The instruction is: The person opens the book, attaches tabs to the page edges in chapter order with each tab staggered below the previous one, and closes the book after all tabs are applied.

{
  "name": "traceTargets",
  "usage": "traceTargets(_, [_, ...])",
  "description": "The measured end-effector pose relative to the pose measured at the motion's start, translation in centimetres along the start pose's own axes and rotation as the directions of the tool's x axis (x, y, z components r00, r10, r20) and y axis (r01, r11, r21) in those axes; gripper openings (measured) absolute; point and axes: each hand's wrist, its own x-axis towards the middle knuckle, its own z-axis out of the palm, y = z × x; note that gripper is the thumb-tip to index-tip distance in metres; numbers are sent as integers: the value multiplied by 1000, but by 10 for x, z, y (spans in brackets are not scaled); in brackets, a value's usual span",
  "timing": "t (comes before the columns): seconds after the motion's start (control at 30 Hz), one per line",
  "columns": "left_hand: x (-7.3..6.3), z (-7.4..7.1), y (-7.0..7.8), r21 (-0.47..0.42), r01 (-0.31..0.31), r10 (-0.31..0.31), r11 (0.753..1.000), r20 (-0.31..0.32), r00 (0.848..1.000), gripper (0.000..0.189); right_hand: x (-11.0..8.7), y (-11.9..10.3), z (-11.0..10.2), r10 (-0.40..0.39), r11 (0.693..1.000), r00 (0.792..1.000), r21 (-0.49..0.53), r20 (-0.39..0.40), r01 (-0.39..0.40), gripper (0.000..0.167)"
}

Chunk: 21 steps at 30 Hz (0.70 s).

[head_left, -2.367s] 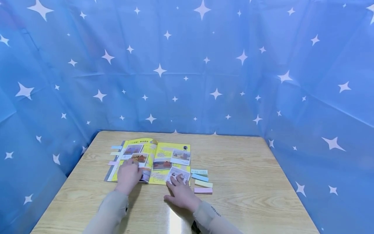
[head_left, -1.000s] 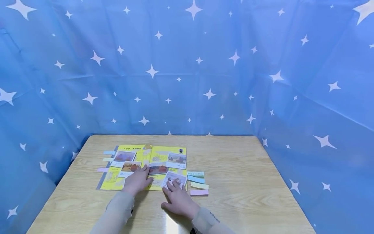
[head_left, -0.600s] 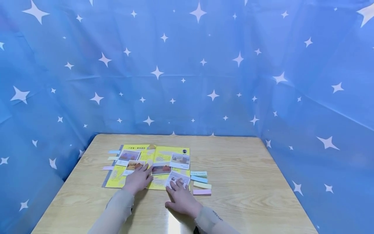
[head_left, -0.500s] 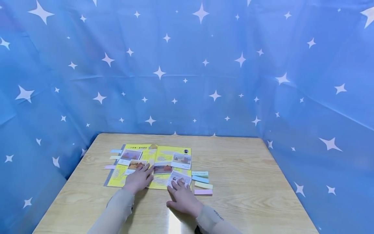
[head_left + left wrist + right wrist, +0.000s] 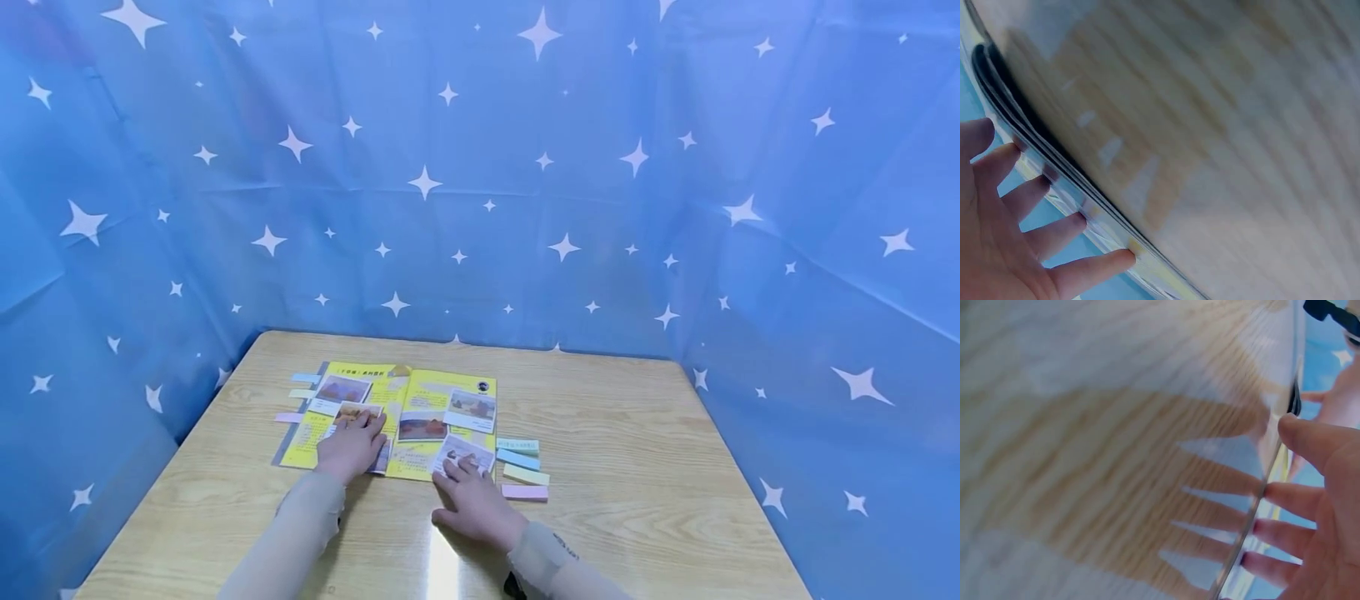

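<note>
An open magazine (image 5: pixel 431 379) with yellow pages and printed landscape pictures lies flat on the wooden table. My left hand (image 5: pixel 348 450) rests on the lower part of its left page with fingers spread, covering part of a picture. Over the lower right corner of the right page lies my right hand (image 5: pixel 476 504), its fingers also spread and its thumb off the near edge. In the left wrist view the left hand's fingertips (image 5: pixel 1124 257) touch the page beside the layered magazine edge (image 5: pixel 1054 156). The right wrist view shows the right hand's fingers (image 5: pixel 1294 499) at the thin page edge.
Four-colour paper strips, including a pink strip (image 5: pixel 525 493) and a blue strip (image 5: pixel 517 459), lie just right of the magazine. Several index tabs (image 5: pixel 302 393) stick out from its left edge. A blue star-patterned curtain (image 5: pixel 480 167) encloses the table (image 5: pixel 637 467) behind and at the sides.
The left page, raised and curved at first, now lies flatter. My left hand went right toward the spine, then slightly back left. The right hand keeps its place; the head view shifts a little.
</note>
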Motion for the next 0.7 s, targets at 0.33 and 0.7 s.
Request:
traceTargets(0.33, [0,0,2,-31,58,-58,998,14,998,48,28,-3,-7,-67,997,996,-30,-65,65,55])
traceTargets(0.7, [7,1,9,-70,115,-115,991,-3,993,45,103,-11,-5,-92,996,994,-6,-57,92,63])
